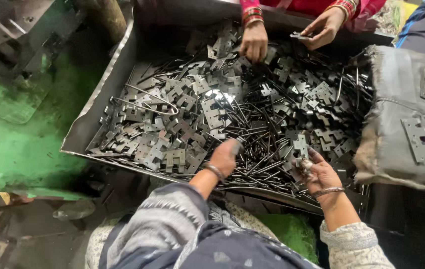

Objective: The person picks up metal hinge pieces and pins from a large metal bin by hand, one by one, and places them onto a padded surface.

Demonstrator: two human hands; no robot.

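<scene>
A loose wire loop [145,103] lies on the hinge plates [172,134] at the tray's [85,124] left and could snag a finger. The left hand [225,157] dips among thin pins [259,149] near the front rim, fingers curled together, though I cannot tell what they pinch; sharp ends may prick. The right hand [319,174] clamps a small plate, partly hidden, which might slip. Across the tray, another person's hands [254,42] pick too. A grey sack [406,119] is cut off at right.
</scene>
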